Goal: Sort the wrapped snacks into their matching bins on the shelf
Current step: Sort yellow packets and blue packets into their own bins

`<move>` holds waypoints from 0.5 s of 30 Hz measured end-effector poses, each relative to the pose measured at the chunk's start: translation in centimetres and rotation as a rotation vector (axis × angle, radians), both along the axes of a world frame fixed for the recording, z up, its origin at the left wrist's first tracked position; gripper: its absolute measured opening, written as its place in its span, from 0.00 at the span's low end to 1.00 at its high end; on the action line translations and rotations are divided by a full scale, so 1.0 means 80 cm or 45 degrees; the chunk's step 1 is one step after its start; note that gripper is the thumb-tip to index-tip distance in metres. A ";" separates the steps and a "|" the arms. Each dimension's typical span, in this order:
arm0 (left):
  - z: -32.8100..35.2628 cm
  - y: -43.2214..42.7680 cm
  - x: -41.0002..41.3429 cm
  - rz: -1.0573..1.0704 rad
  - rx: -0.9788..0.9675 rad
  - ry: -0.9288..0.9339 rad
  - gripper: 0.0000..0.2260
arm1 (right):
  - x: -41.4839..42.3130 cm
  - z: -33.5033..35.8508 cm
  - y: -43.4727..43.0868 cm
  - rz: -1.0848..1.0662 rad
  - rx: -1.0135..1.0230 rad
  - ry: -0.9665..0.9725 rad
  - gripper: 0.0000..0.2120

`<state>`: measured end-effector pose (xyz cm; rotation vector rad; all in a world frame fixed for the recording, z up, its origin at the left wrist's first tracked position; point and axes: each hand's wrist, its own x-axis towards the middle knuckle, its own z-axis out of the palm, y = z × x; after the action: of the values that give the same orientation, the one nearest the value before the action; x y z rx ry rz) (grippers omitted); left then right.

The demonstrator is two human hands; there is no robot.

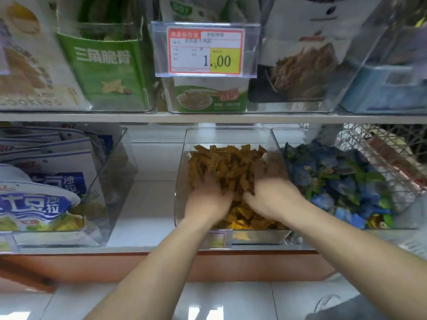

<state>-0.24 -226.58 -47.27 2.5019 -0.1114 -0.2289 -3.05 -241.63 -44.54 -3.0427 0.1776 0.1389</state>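
A clear plastic bin (pixel 184 144) on the lower shelf holds a heap of orange-brown wrapped snacks (pixel 221 162). Both my hands are down in that heap. My left hand (pixel 208 199) is at the front left of the pile, its fingers blurred and buried among the wrappers. To the right, my right hand (pixel 270 195) reaches further back, fingers also sunk into the snacks. Whether either hand grips anything is hidden. The bin to the right (pixel 277 137) is full of blue and green wrapped snacks (pixel 335 179).
A clear bin (pixel 111 162) with blue-and-white snack bags stands at the left. A wire basket (pixel 381 146) is at the far right. The upper shelf carries bins of bagged snacks and a price tag (pixel 205 50) reading 1.00. Bare white shelf lies between the left and middle bins.
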 end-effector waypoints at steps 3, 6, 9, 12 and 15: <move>-0.010 0.009 0.012 0.053 -0.086 0.227 0.25 | -0.006 -0.008 0.003 -0.002 -0.005 0.154 0.31; -0.012 0.007 0.015 0.034 -0.186 0.329 0.26 | -0.005 -0.023 0.016 -0.065 0.031 0.205 0.37; -0.013 0.007 0.016 0.102 -0.358 0.395 0.29 | 0.006 -0.034 0.017 -0.169 0.203 0.212 0.41; -0.014 0.011 0.020 0.151 -0.444 0.429 0.32 | 0.027 -0.040 0.018 -0.228 0.365 0.207 0.43; -0.017 0.014 0.023 0.174 -0.503 0.473 0.31 | 0.034 -0.045 0.015 -0.258 0.523 0.126 0.41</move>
<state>1.56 -225.46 -48.63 2.0277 0.1527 -0.5524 -0.30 -240.41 -48.16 -2.5931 0.4073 0.2733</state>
